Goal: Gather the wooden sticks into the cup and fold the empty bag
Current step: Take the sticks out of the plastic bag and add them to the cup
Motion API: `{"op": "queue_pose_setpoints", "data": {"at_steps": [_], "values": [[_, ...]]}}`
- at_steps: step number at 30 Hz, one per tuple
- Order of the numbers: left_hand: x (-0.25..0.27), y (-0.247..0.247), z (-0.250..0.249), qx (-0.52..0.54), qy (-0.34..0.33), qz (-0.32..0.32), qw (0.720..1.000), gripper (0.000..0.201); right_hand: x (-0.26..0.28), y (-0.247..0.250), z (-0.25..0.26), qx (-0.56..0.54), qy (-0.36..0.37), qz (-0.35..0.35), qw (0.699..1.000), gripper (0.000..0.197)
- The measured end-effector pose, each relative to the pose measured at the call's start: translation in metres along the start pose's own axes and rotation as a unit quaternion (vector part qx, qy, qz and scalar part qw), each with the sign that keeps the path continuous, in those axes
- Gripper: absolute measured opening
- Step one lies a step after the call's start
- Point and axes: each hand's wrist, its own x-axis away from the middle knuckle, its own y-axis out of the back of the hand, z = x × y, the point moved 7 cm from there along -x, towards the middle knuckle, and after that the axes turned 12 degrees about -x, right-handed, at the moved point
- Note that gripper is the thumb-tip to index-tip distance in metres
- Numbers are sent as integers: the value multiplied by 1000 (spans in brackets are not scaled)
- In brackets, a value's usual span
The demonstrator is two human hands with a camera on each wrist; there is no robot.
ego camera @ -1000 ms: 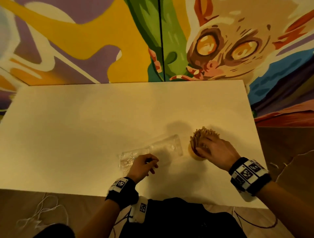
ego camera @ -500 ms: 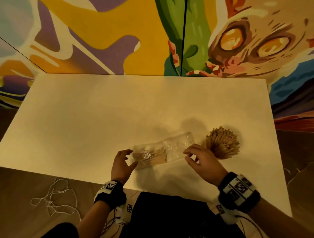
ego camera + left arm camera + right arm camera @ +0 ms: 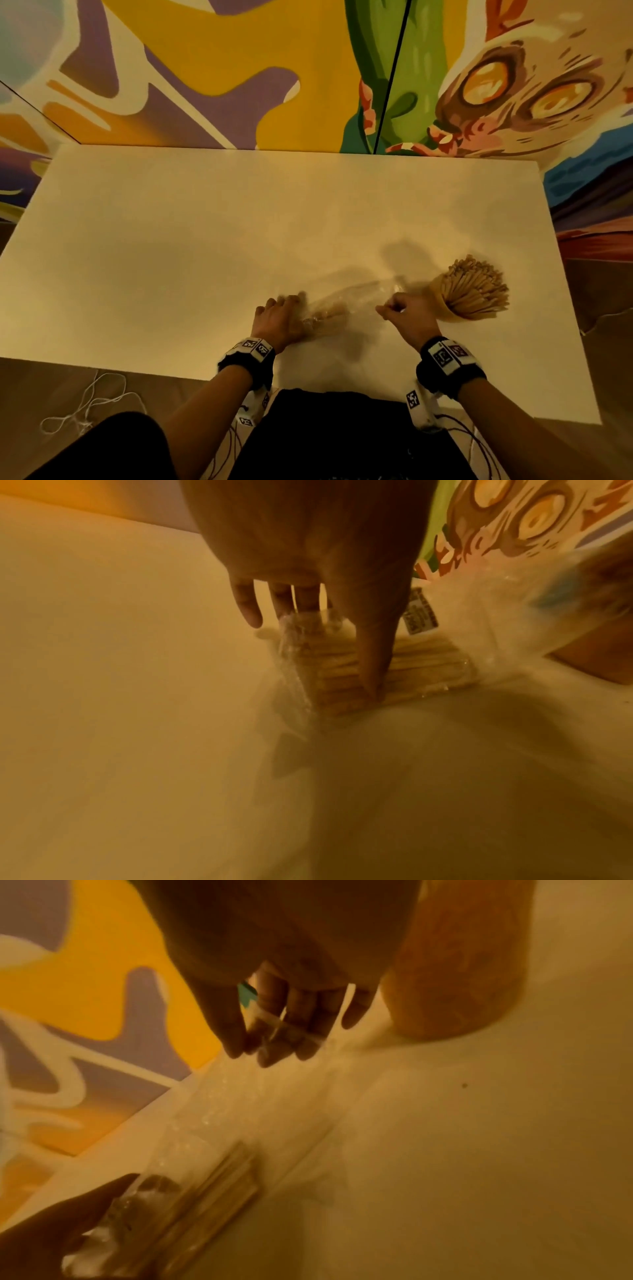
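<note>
1. I counted one clear crinkled plastic bag (image 3: 346,301), one tan paper cup (image 3: 445,310) and two bare hands on the one pale rectangular desk (image 3: 205,240); the sticks were too many and too blurred to count.
2. The thin wooden sticks (image 3: 474,291) fell into two groups: a fanned bunch standing in the cup at the right, and a flat bundle of wooden sticks (image 3: 346,674) lying inside the bag's left end.
3. My left hand (image 3: 279,320) pressed that bundle through the plastic, thumb across the sticks and the other fingers (image 3: 248,607) reaching over the bag's far edge, curled round it.
4. My right hand (image 3: 409,317) held the bag's right end, its fingers (image 3: 270,1031) and thumb pinching the clear film just beside the cup.
5. The bag was smeared by motion in the head view, so its outline was hard to trace. A small printed label (image 3: 421,612) on it was unreadable. The cup's base sat partly behind the right hand, and both wrist views cut off most of each hand.
6. The bag and cup lay near the desk's front right part, close to the front edge. The left and far parts of the desk stretched wide and bare up to the painted mural wall (image 3: 205,68). A loose white cord (image 3: 89,407) lay on the floor below the front left edge.
</note>
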Motion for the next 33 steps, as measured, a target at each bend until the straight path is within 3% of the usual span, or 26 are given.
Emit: {"op": "queue_pose_setpoints", "data": {"at_steps": [3,5,7,10,12,13,16,18,21,25,27,30,33], "values": [[-5,-3,8,83,-13,61,995,53,12,-12,26,-51,82,29,995,35],[-5,-3,17,165,-27,76,983,44,18,-16,39,-135,84,41,986,39],[-1,0,26,264,-31,79,961,48,20,-18,48,-236,71,53,968,19],[8,9,38,504,-8,79,860,34,26,-24,55,-376,12,78,923,21],[13,12,43,597,10,89,797,29,33,-34,59,-437,-30,112,892,8],[16,13,46,623,17,88,777,27,36,-39,61,-459,-44,131,878,6],[18,19,60,663,53,65,744,22,40,-52,61,-486,-84,167,854,35],[18,22,66,666,62,59,741,23,42,-58,60,-485,-96,171,852,42],[19,27,66,671,43,57,738,17,39,-65,59,-488,-102,136,856,32],[16,33,64,664,25,61,745,15,32,-73,62,-395,-75,119,908,44],[13,36,65,668,25,51,742,21,32,-78,65,-328,-73,115,935,33],[10,41,70,682,40,23,730,28,31,-87,66,-287,-67,138,945,39],[10,46,71,699,45,1,714,20,30,-92,66,-273,-52,158,947,39]]}}
